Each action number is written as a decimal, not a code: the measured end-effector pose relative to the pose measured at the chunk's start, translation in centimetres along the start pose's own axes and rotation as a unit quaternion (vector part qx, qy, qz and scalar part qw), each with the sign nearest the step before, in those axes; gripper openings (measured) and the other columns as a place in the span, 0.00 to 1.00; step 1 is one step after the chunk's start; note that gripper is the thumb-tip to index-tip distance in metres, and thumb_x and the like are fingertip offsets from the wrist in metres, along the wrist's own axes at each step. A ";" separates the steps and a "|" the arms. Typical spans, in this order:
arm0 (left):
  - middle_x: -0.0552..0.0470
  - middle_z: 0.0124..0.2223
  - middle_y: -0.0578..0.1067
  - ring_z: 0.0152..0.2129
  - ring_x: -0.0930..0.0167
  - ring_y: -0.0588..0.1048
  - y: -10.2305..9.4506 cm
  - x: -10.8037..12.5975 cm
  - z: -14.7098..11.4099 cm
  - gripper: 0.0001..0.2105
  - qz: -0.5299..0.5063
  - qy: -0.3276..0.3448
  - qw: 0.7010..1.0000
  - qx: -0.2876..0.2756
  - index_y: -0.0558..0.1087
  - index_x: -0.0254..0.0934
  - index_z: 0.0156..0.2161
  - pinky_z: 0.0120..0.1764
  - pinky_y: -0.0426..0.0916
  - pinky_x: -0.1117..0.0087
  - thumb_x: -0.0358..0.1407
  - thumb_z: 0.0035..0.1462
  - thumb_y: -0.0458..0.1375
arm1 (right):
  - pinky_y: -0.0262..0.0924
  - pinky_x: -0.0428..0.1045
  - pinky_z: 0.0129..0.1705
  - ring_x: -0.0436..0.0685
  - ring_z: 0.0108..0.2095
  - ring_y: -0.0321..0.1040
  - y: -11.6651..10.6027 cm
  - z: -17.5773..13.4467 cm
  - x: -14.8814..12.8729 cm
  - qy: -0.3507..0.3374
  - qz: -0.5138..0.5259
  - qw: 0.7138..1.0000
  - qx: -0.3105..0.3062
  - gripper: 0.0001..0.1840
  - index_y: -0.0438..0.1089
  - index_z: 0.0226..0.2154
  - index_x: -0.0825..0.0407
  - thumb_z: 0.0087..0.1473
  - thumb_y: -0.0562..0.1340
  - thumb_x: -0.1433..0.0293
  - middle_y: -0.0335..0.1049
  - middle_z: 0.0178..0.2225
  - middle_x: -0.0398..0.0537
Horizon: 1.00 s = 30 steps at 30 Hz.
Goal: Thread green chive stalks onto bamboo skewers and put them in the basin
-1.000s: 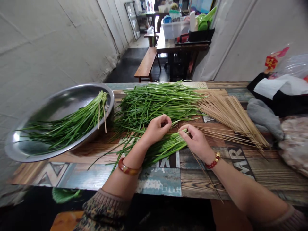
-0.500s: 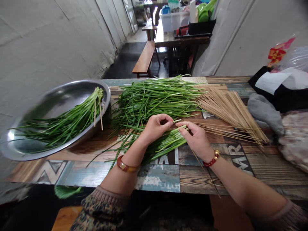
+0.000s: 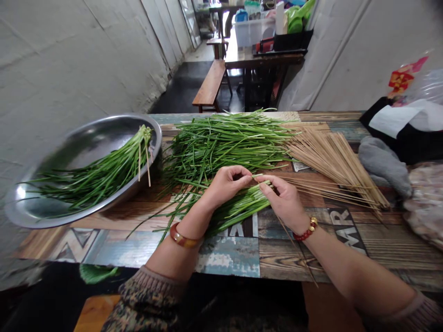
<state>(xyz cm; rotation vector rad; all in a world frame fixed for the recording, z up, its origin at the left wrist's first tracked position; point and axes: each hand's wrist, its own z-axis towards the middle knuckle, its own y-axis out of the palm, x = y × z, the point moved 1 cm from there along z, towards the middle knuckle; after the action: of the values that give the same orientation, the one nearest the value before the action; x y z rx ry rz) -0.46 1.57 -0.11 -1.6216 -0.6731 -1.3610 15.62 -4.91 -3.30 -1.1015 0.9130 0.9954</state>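
My left hand (image 3: 226,186) is pinched around the pale end of a garlic chive, its fingertips meeting those of my right hand. Closed over the cut ends of a small bunch of garlic chives (image 3: 238,210), my right hand (image 3: 285,198) also has thin bamboo skewers (image 3: 294,246) slanting out below it toward the table's front edge. The skewers' tips are hidden by fingers and stems. Behind both hands lies a large pile of loose garlic chives (image 3: 224,143). A fan of bamboo skewers (image 3: 337,161) rests to its right.
At the left, a steel basin (image 3: 86,143) holds chives bundled on two skewers. A grey cloth-like bundle (image 3: 382,161), a bag of pale contents (image 3: 425,198) and a black item (image 3: 415,143) crowd the right side. Beyond stand a wooden bench (image 3: 209,83) and another table (image 3: 259,56).
My left fingertips have come up against my right ones with the chive end, closing the small gap between them. The right hand keeps its grip, and the view has shifted slightly.
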 end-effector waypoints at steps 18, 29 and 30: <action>0.53 0.26 0.71 0.23 0.77 0.65 0.1 -0.1 0.0 0.11 0.009 -0.007 1.000 -0.014 0.74 0.29 0.30 0.26 0.59 0.77 0.38 0.52 0.58 | 0.64 0.50 0.43 0.56 0.40 0.73 0.0 0.0 -0.1 0.010 -0.009 1.000 -0.010 0.12 0.74 0.40 0.51 0.56 0.59 0.65 0.77 0.40 0.48; 0.52 0.27 0.74 0.24 0.76 0.67 0.2 -0.1 0.0 0.10 0.002 0.002 1.000 0.002 0.76 0.29 0.29 0.28 0.61 0.76 0.38 0.50 0.60 | 0.65 0.51 0.42 0.57 0.39 0.73 0.1 0.0 0.0 0.013 -0.008 1.000 -0.009 0.11 0.74 0.39 0.50 0.56 0.59 0.64 0.77 0.39 0.48; 0.51 0.27 0.74 0.24 0.76 0.67 0.2 -0.1 0.0 0.10 -0.003 0.002 1.000 0.003 0.76 0.29 0.29 0.28 0.61 0.76 0.38 0.50 0.60 | 0.65 0.51 0.43 0.57 0.40 0.73 0.1 0.0 0.0 0.011 -0.007 1.000 -0.008 0.11 0.74 0.39 0.50 0.56 0.59 0.64 0.77 0.39 0.48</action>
<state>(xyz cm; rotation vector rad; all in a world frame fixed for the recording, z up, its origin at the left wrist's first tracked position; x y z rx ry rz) -0.31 1.48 -0.26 -1.6134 -0.6797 -1.3641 15.55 -4.91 -3.33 -1.1337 0.9163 0.9830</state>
